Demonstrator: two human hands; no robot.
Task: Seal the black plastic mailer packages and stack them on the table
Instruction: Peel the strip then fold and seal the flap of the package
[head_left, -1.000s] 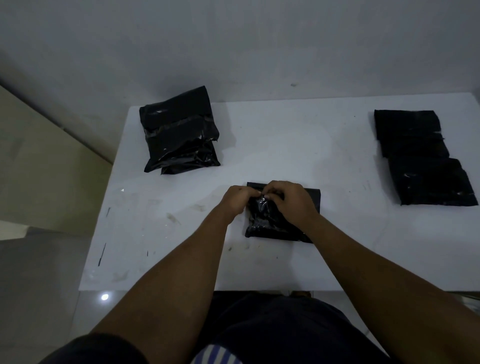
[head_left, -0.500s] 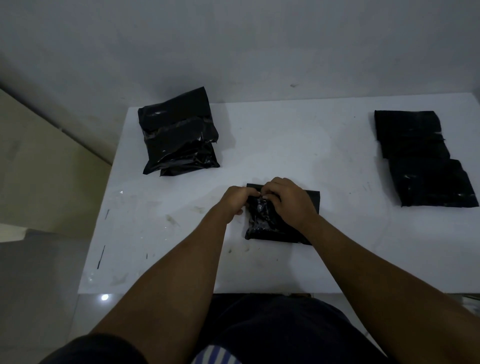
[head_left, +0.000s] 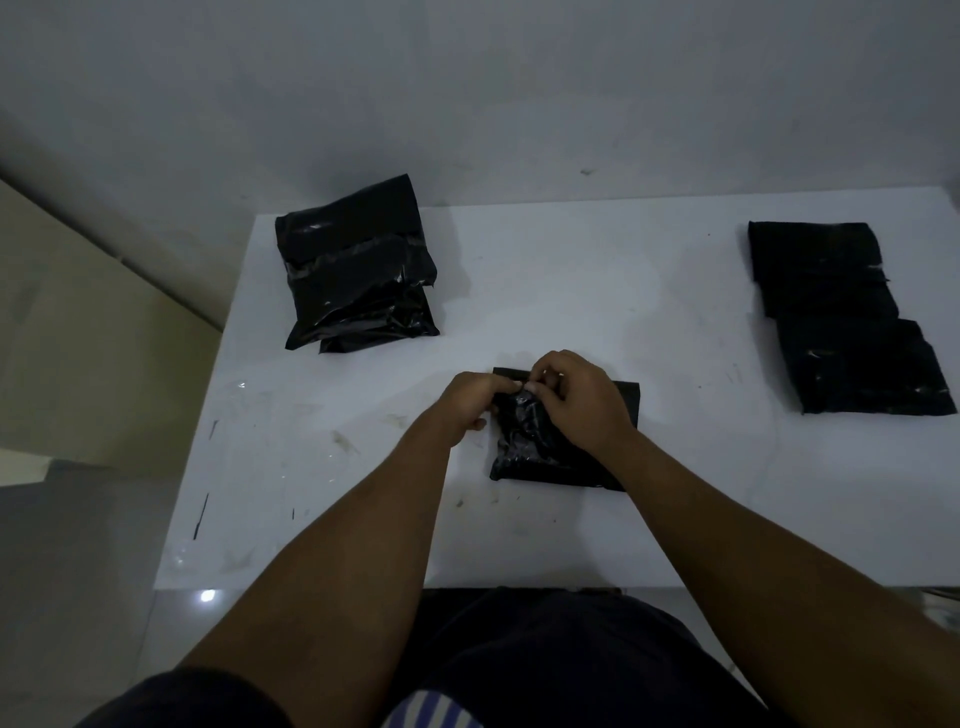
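Head-camera view down onto a white tabletop (head_left: 571, 291). At front centre, flat on the surface, a crumpled black mailer (head_left: 524, 447), partly covered by two bare forearms reaching in from below. Left hand (head_left: 467, 402) clenched on the mailer's upper left corner, fingertips pinching the plastic. Right hand (head_left: 582, 400) curled over the upper edge, thumb and forefinger nipping the same spot, knuckles hiding most of the flap. Peeling a liner strip or pressing the flap down: impossible to tell, too dark and too small.

Far left, near the wall: stack of black mailers (head_left: 358, 280), glossy, the upper one skewed across the lower. Far right, well apart: row of flatter black mailers (head_left: 841, 322), overlapping one another.

Judged as mid-seal on this package, stacking not yet begun.

Possible trouble from here:
- Flap folded over crooked because of the bunched, wrinkled plastic, leaving a gap in the seal.
- Adhesive catching on fingers or on the wrong part of the bag, with both grips crowding one small spot.
- Slippery film sliding on the smooth tabletop, with nothing pinning the lower end.
- Later, the skewed stack at left liable to slump or slide under another shiny package.
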